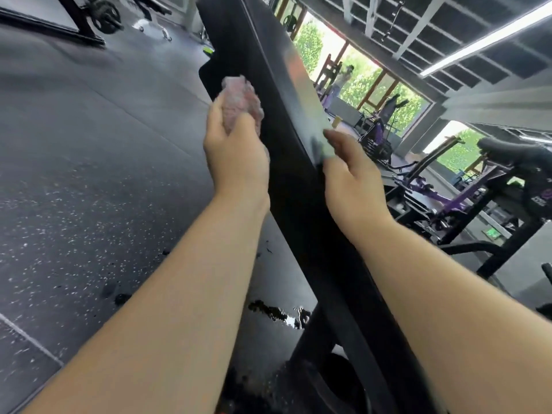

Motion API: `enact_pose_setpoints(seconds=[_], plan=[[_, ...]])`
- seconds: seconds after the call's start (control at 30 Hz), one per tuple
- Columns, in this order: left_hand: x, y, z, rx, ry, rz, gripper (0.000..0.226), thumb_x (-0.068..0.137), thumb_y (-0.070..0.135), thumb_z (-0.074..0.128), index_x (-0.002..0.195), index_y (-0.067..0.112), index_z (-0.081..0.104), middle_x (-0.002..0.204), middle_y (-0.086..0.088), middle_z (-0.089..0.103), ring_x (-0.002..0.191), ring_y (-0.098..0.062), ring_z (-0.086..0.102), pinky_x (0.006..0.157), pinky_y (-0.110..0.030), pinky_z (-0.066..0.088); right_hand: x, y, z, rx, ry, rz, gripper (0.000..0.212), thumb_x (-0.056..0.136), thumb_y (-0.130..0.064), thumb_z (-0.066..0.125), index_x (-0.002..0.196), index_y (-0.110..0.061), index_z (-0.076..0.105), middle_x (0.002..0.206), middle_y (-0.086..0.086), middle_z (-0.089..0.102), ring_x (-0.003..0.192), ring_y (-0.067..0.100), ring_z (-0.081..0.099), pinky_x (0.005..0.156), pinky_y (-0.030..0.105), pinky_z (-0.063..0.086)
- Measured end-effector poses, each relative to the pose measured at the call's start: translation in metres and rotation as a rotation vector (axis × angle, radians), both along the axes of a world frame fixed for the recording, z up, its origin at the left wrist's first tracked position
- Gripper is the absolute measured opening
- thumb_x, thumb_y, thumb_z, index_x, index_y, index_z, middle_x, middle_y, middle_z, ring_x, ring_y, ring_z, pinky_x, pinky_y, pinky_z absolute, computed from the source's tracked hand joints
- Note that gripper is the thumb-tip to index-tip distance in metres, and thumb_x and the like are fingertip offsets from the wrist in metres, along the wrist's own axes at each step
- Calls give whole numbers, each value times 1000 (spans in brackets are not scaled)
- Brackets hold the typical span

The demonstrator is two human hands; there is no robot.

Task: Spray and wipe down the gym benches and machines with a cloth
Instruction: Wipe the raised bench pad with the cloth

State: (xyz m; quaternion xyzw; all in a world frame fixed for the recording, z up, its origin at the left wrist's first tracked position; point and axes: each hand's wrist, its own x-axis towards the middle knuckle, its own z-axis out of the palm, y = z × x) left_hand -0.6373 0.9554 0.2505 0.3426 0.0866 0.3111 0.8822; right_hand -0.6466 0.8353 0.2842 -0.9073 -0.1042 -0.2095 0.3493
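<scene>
Rubber floor (89, 174), dark and speckled, fills the left half of the frame. The black bench (298, 189) cuts across it on a slant, from top centre down to the lower right. Purple-framed machines (448, 198) stand beyond it at right, well apart from your hands.

Your left hand (236, 156) is at the bench's left edge, just above mid-frame. Its fingers (218, 121) are curled round a bunched pink cloth (239, 100) and press it against the side of the pad. Your right hand (352, 177) sits on the opposite edge, with one digit (331, 135) laid along the top face. The rest of that hand's fingers are hidden, so you cannot tell from here whether it grips the bench or only rests on it. A small wet patch (277, 315) glints on the floor beside the bench frame, low in the picture.

No spray bottle shows, and the upper pad carries a sheen, so this looks like the wiping step on this bench, with the spraying probably done. The cloth is only on the side edge. The next move likely calls for dragging it along that edge with firm pressure and then over the top face. Your right hand would brace the pad so it does not shift under the push. The machines at right look untouched, so much of the task seems to remain.
</scene>
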Motion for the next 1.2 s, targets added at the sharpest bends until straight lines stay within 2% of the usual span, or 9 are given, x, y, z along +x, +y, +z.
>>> enact_pose_setpoints(seconds=[0.1, 0.2, 0.37, 0.53, 0.63, 0.8, 0.9, 1.1, 1.2], plan=[[-5, -20, -14, 182, 55, 64, 47, 92, 7, 46, 133, 26, 58, 122, 4, 66, 112, -11, 62, 92, -19, 49, 29, 40, 25, 44, -4, 59, 33, 87, -31, 43, 109, -44, 64, 113, -16, 66, 108, 9, 59, 103, 37, 45], [-9, -48, -35, 199, 47, 90, 53, 83, 16, 46, 133, 32, 56, 125, 6, 63, 114, -13, 60, 95, -23, 50, 44, 47, 27, 80, -28, 33, 24, 86, -30, 45, 93, -44, 65, 89, -21, 67, 92, 9, 62, 96, 43, 49], [-20, -38, -41, 262, 58, 58, 42, 87, 12, 50, 110, 45, 61, 115, -7, 66, 104, -28, 63, 88, -32, 53, 42, 39, 20, 55, -35, 39, 25, 96, -31, 42, 103, -46, 62, 91, -31, 63, 93, -3, 57, 93, 34, 47], [14, 41, 7, 361, -65, 254, 46, 89, 17, 51, 132, 28, 60, 129, -25, 58, 120, -43, 54, 101, -50, 48, 45, 40, 21, 93, -38, 71, 28, 98, -25, 43, 110, -41, 63, 98, -32, 59, 104, -1, 54, 97, 27, 41], [12, 21, -1, 749, -128, 353, 45, 88, 8, 51, 128, 22, 65, 149, -6, 46, 135, -26, 46, 109, -14, 34, 46, 43, 21, 188, -28, 98, 28, 96, -16, 46, 103, -35, 65, 90, -31, 62, 95, -7, 55, 93, 23, 42], [-4, -20, -46, 831, -100, 481, 48, 81, 7, 45, 125, 14, 64, 143, 4, 42, 130, -29, 52, 110, -29, 40, 46, 44, 20, 254, 0, 132, 26, 96, -14, 46, 105, -26, 66, 95, -18, 64, 90, 0, 57, 92, 25, 45], [-30, -40, -69, 938, -128, 377, 44, 84, 5, 47, 122, 12, 67, 144, 5, 42, 132, -17, 48, 112, -17, 32, 44, 43, 22, 226, -8, 131, 24, 98, -18, 45, 106, -31, 63, 92, -26, 60, 84, -13, 51, 81, 12, 39], [-19, 28, -8, 572, 64, 346, 44, 94, 3, 53, 134, 19, 60, 146, 5, 47, 131, 0, 43, 108, -9, 31, 40, 42, 20, 159, -42, 96, 27, 99, -26, 43, 116, -35, 62, 102, -17, 62, 97, 5, 54, 79, 20, 35], [-7, 27, 24, 712, 82, 306, 44, 93, 13, 53, 136, 22, 58, 152, 7, 40, 133, 1, 38, 102, 1, 25, 36, 43, 22, 127, -41, 73, 29, 99, -26, 42, 118, -35, 61, 111, -18, 63, 99, 2, 52, 76, 18, 32]])
